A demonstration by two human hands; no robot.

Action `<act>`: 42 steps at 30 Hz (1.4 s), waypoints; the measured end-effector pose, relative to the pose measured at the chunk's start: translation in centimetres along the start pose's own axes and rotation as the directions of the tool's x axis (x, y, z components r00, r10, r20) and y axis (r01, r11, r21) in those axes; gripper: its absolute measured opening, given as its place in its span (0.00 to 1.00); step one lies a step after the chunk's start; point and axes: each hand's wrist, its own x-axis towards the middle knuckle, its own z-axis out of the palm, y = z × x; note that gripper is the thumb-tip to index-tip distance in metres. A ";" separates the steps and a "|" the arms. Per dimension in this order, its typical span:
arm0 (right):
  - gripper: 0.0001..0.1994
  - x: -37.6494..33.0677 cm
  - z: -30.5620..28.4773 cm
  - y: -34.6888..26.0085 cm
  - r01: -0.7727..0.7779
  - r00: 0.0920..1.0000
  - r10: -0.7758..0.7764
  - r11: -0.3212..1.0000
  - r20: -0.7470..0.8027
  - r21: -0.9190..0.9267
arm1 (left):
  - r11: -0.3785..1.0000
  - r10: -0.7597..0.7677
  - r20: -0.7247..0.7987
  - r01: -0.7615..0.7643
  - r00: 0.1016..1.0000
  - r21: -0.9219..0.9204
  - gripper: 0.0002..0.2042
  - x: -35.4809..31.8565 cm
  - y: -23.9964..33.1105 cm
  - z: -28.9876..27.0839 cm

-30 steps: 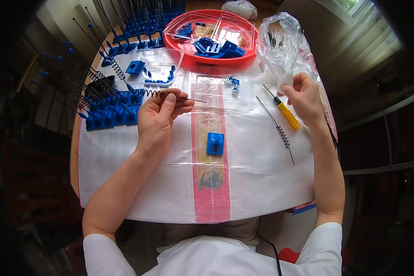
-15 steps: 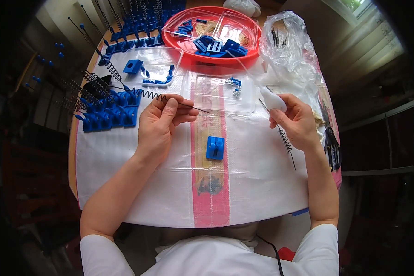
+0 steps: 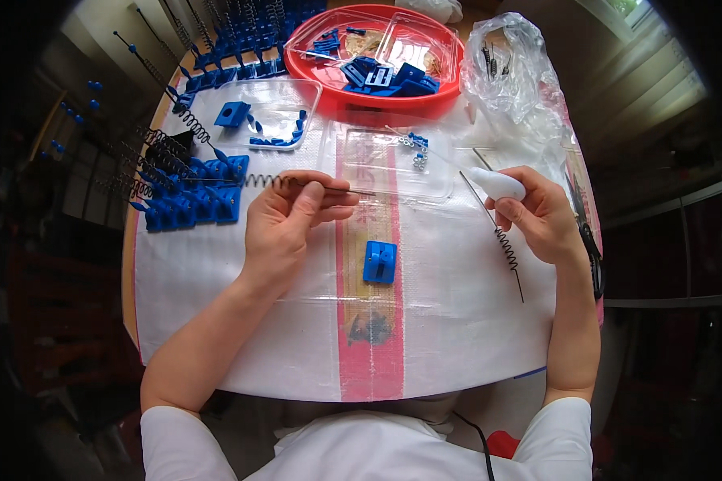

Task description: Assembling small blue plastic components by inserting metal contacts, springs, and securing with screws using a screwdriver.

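Observation:
My left hand (image 3: 285, 220) pinches a black wire spring (image 3: 269, 181). Its coils stick out to the left and its straight end points right, over the middle of the mat. In my right hand (image 3: 541, 212) is a small white squeeze bottle (image 3: 499, 185), tilted, with its thin nozzle pointing up and left. Below that hand, another black spring (image 3: 507, 250) with straight ends appears to lie on the mat; part of a further wire shows behind the bottle. Between my hands, nearer me, a blue plastic block (image 3: 380, 262) sits apart from both.
A clear tray (image 3: 361, 172) holds small blue and silvery pieces. Behind it stands a red basin (image 3: 317, 76) of blue parts. Blue bases (image 3: 188, 196) with springs crowd the left. Another clear tray (image 3: 313, 100), a plastic bag (image 3: 521, 88) and black-handled scissors (image 3: 592, 256) lie around.
My right hand has moved right with the bottle, and its nozzle has swung lower toward the left. My left hand still holds the spring, now more level. The view has shifted slightly.

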 end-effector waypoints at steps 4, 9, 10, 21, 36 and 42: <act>0.09 -0.3 -0.4 -0.2 0.001 1.000 -0.001 0.999 0.004 -0.051 | 0.984 0.006 -0.002 -0.006 1.000 -0.176 0.06 0.2 -0.2 -0.6; 0.08 -0.4 -0.7 -0.5 0.166 0.985 -0.171 0.962 -0.003 -0.218 | 0.989 0.052 -0.040 -0.057 0.998 -0.135 0.07 0.1 -0.2 -0.5; 0.07 -0.4 -0.8 -0.6 0.206 0.977 -0.213 0.945 -0.002 -0.256 | 0.989 0.060 -0.033 -0.063 0.998 -0.135 0.08 0.1 -0.2 -0.5; 0.09 -1.0 -0.4 -0.7 0.167 0.985 -0.169 0.983 -0.019 -0.073 | 0.984 0.096 0.070 -0.084 0.993 -0.158 0.08 0.0 0.0 -0.5; 0.10 -0.9 0.0 -0.4 0.182 0.983 -0.183 0.981 -0.018 -0.066 | 0.987 0.067 0.086 -0.054 0.994 -0.149 0.08 0.0 -0.1 -0.5; 0.11 -0.9 -0.1 -0.3 0.195 0.980 -0.198 0.978 -0.028 -0.069 | 0.988 0.051 0.070 -0.040 0.996 -0.149 0.09 -0.1 -0.1 -0.4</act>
